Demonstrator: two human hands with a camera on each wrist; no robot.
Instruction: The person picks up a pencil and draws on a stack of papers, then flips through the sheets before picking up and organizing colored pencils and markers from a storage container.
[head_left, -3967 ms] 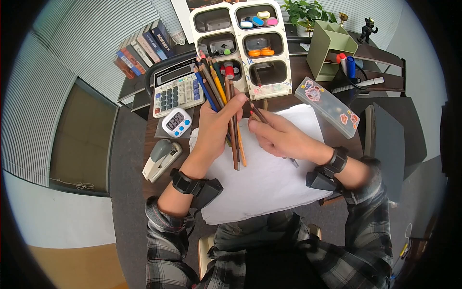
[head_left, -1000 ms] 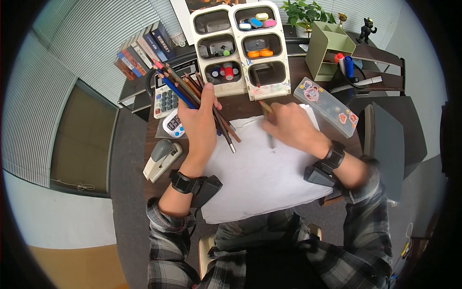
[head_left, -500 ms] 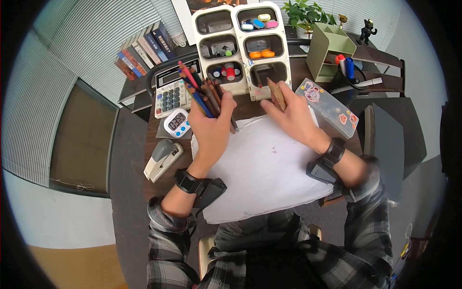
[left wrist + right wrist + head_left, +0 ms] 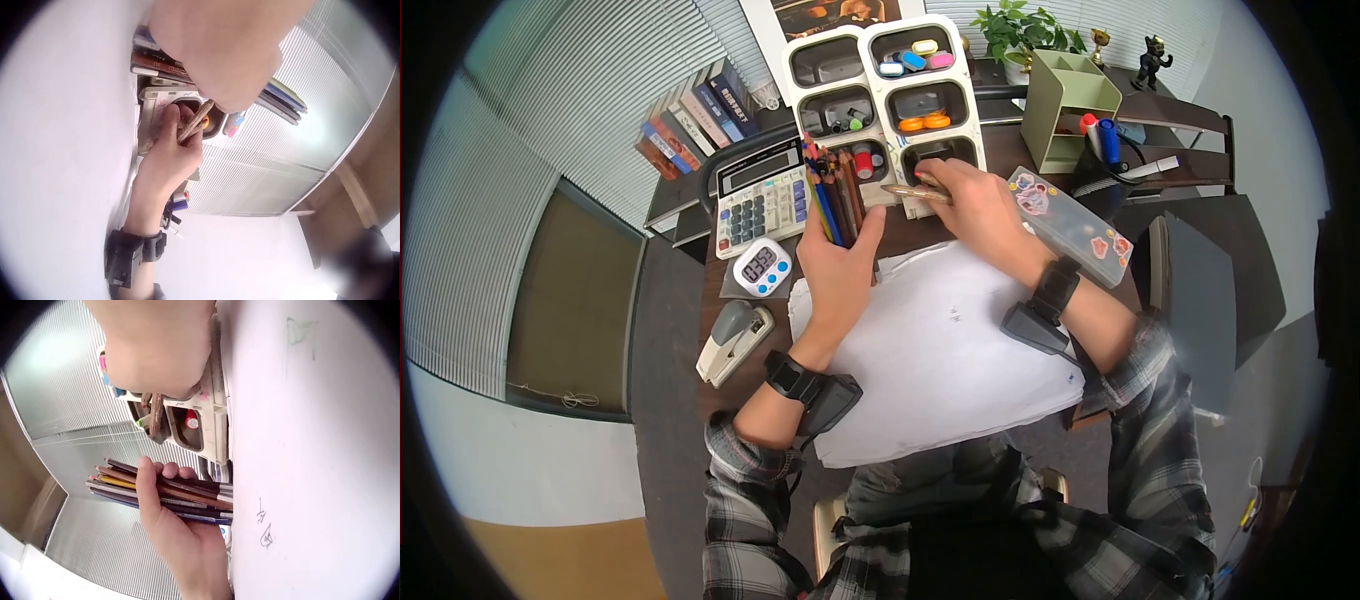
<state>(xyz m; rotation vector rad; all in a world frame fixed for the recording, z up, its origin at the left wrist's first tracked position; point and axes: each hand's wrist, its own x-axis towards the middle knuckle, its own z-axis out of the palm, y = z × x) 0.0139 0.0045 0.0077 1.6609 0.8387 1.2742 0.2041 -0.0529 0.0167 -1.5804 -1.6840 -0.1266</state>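
Observation:
My left hand (image 4: 837,270) grips a bundle of colored pencils (image 4: 830,200), points up, in front of the white organizer (image 4: 966,105). In the right wrist view its thumb lies across the pencils (image 4: 119,494). My right hand (image 4: 980,205) holds a brown wood-textured pencil (image 4: 912,191) that points left. Its fingertips reach the front right compartment, where the hand covers much of the opening. Seen from the left wrist, the brown pencil (image 4: 197,119) slants out between thumb and fingers. Beneath both hands lies white paper (image 4: 930,370) with small marks.
Other compartments hold erasers (image 4: 915,60), orange items (image 4: 923,122) and a red cylinder (image 4: 863,162). A calculator (image 4: 760,215), timer (image 4: 762,267) and stapler (image 4: 735,342) line the left. Rightward are a stickered case (image 4: 1080,230), a green holder (image 4: 1065,110) and markers (image 4: 1108,140).
My right hand has moved from beside the left hand, over the paper, up to the organizer; the brown pencil now points left. The left hand's bundle swung left, then back nearly upright.

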